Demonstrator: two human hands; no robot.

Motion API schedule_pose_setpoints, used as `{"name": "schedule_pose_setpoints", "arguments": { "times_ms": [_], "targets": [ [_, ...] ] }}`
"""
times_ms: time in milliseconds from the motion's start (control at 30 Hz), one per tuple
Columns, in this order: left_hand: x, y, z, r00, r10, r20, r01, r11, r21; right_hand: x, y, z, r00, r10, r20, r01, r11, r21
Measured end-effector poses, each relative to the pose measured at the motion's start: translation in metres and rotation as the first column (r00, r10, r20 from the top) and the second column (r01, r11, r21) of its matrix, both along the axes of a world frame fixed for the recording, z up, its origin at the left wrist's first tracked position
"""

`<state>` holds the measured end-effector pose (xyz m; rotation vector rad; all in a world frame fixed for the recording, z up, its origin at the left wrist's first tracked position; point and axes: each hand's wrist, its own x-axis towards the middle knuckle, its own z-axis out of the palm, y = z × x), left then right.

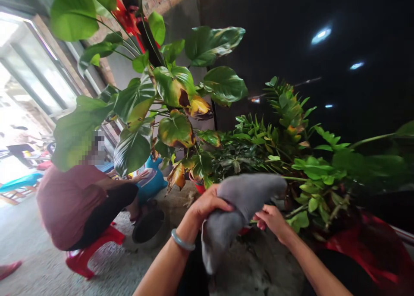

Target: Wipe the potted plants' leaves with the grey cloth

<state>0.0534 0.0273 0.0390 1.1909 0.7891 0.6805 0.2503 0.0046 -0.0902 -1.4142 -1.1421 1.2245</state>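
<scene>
A grey cloth point(241, 201) hangs in folds in front of me, and my left hand point(211, 203) grips it with the thumb lying over the top. A pale bangle circles my left wrist. Right beside the cloth's right edge is my right hand point(270, 220), its fingers curled together. What those fingers pinch, if anything, is hidden. Green potted plants point(310, 171) stand just behind the cloth and to the right. Above and behind my left hand rises a tall broad-leaved plant point(176, 130), several of its leaves yellowed and brown at the edges.
At left a person point(69, 201) in a dusty red top sits on a red stool point(97, 248), touching a blue object point(151, 179). A dark basin point(149, 229) stands on the floor between us. Red material point(368, 248) lies at lower right, below a dark glossy wall point(307, 71).
</scene>
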Motion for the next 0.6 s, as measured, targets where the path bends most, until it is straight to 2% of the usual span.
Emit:
{"name": "schedule_pose_setpoints", "arguments": {
  "times_ms": [100, 167, 233, 300, 367, 400, 433, 500, 533, 600],
  "targets": [
    [0.003, 0.009, 0.029, 0.959, 0.159, 0.237, -0.174, 0.984, 0.047, 0.000, 0.001, 0.009, 0.999, -0.020, -0.041, 0.019, 1.000, -0.013],
    [0.012, 0.015, 0.029, 0.944, 0.211, 0.254, -0.232, 0.971, 0.058, -0.002, 0.002, 0.012, 0.998, -0.031, -0.051, 0.030, 0.999, -0.017],
    [0.021, 0.017, 0.012, 0.974, 0.185, 0.129, -0.194, 0.979, 0.059, -0.003, 0.002, 0.012, 0.998, -0.039, -0.051, 0.038, 0.999, -0.024],
    [0.023, 0.013, -0.011, 0.992, 0.087, -0.088, -0.083, 0.995, 0.049, -0.005, 0.001, 0.008, 0.998, -0.047, -0.037, 0.046, 0.998, -0.042],
    [0.016, 0.005, -0.028, 0.965, -0.012, -0.262, 0.017, 1.000, 0.017, -0.005, 0.000, 0.004, 0.999, -0.050, -0.014, 0.049, 0.996, -0.068],
    [0.010, 0.001, -0.030, 0.954, -0.043, -0.298, 0.046, 0.999, 0.004, -0.005, 0.000, 0.002, 0.999, -0.048, -0.003, 0.047, 0.996, -0.079],
    [0.002, -0.002, -0.029, 0.954, -0.060, -0.293, 0.061, 0.998, -0.004, -0.004, -0.001, 0.001, 0.999, -0.043, 0.005, 0.043, 0.995, -0.086],
    [-0.011, -0.004, -0.014, 0.985, -0.044, -0.169, 0.047, 0.999, 0.011, -0.003, -0.001, 0.002, 1.000, -0.027, 0.009, 0.028, 0.996, -0.082],
    [-0.016, -0.003, -0.003, 0.997, -0.009, -0.075, 0.011, 0.999, 0.032, -0.002, -0.001, 0.004, 1.000, -0.020, 0.006, 0.020, 0.997, -0.073],
    [-0.020, 0.004, 0.017, 0.985, 0.124, 0.124, -0.132, 0.989, 0.066, -0.001, 0.000, 0.009, 1.000, -0.009, 0.000, 0.009, 0.999, -0.053]
  ]
}}
